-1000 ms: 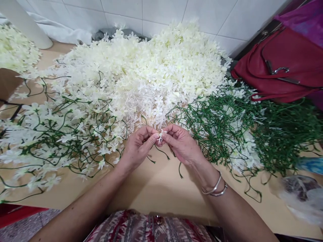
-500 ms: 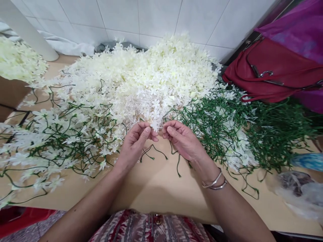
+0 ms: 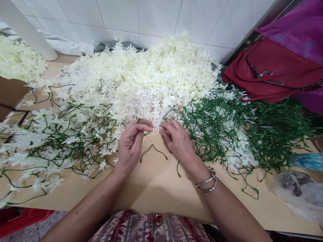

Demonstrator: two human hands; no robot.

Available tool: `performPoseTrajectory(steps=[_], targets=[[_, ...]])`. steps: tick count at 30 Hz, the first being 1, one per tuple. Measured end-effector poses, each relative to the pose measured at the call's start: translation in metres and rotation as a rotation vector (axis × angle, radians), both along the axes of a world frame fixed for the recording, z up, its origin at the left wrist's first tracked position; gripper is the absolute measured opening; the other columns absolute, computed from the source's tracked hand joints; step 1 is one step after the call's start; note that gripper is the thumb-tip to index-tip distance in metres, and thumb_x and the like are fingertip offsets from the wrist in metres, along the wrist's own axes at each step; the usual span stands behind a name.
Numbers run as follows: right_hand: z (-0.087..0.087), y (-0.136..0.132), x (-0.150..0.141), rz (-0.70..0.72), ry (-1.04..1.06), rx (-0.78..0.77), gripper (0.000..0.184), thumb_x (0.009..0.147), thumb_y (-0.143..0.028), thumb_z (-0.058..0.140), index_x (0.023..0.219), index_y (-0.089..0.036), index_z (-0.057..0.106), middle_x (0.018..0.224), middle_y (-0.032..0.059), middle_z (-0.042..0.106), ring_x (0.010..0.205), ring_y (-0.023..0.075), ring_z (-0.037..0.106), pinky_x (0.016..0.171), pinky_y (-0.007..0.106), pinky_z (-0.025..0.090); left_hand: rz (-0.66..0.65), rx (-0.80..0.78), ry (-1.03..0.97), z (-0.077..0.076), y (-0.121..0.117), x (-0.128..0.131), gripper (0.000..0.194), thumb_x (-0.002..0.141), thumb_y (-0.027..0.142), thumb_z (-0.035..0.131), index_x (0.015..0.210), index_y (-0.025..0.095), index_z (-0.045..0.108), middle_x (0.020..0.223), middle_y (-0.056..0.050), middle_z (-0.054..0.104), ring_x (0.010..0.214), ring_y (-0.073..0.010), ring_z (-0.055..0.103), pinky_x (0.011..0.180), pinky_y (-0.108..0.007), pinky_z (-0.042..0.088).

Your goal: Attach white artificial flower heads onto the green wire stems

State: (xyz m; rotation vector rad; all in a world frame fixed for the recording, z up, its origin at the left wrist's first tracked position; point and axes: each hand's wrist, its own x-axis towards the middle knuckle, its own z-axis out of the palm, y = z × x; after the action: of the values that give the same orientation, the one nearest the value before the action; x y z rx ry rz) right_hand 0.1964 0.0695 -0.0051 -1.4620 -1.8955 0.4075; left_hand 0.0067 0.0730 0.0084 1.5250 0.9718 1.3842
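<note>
My left hand (image 3: 131,143) is closed, its fingers curled around a thin green plastic stem (image 3: 145,134), of which only short bits show beside the fingers. Facing it, my right hand (image 3: 178,139) has thumb and fingers drawn together at the front edge of a heap of white artificial flowers (image 3: 156,80). What lies between those right fingertips is too small to make out. A bent green stem (image 3: 152,146) rests on the table between my wrists. Beside my right hand spreads a tangled pile of green stems (image 3: 209,124).
White flowers joined to green stems (image 3: 63,144) cover the left side of the table (image 3: 161,188). A red handbag (image 3: 275,67) stands at the back right, near a clear plastic bag (image 3: 300,191). Behind the heap rises a white tiled wall (image 3: 156,16).
My left hand has turned, bringing its fingers over the top. The right hand has shifted slightly left and turned palm down. The small flower seen between my fingertips is no longer distinct.
</note>
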Motion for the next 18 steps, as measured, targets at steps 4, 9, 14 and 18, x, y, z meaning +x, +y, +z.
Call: performPoseTrajectory(steps=[4,9,14,18], targets=[[0.0,-0.001,-0.002,0.02,-0.058,0.009,0.013,0.097,-0.014,0.062,0.091,-0.023,0.07,0.095,0.0086,0.068,0.094,0.026,0.063,0.087,0.041,0.049,0.081,0.083,0.129,-0.008,0.001,0.002,0.022,0.106,0.024,0.056,0.118,0.025,0.074,0.118,-0.008,0.073,0.122,-0.0237,0.066,0.107,-0.042,0.053],[0.004,-0.004,0.006,-0.005,0.162,-0.02,0.011,0.098,-0.019,0.065,0.092,-0.024,0.071,0.092,0.0051,0.072,0.089,0.0227,0.067,0.084,0.039,0.05,0.089,0.055,0.127,-0.015,0.002,0.004,0.03,0.107,0.025,0.054,0.134,0.024,0.067,0.12,-0.009,0.069,0.105,-0.019,0.073,0.099,-0.037,0.059],[0.018,-0.001,0.007,-0.079,0.233,0.075,0.013,0.099,-0.017,0.06,0.095,-0.024,0.071,0.102,0.0076,0.073,0.099,0.0235,0.069,0.09,0.039,0.052,0.108,0.019,0.098,-0.017,0.003,0.004,0.03,0.106,0.024,0.056,0.135,0.023,0.066,0.125,-0.009,0.064,0.099,-0.0171,0.076,0.1,-0.037,0.06],[0.027,0.011,-0.002,-0.052,0.096,0.152,0.016,0.097,-0.012,0.058,0.09,-0.022,0.068,0.094,0.0067,0.071,0.093,0.023,0.067,0.087,0.038,0.051,0.107,0.046,0.117,-0.02,0.003,0.003,0.03,0.106,0.024,0.056,0.134,0.024,0.066,0.121,-0.008,0.067,0.099,-0.0169,0.077,0.098,-0.036,0.061]])
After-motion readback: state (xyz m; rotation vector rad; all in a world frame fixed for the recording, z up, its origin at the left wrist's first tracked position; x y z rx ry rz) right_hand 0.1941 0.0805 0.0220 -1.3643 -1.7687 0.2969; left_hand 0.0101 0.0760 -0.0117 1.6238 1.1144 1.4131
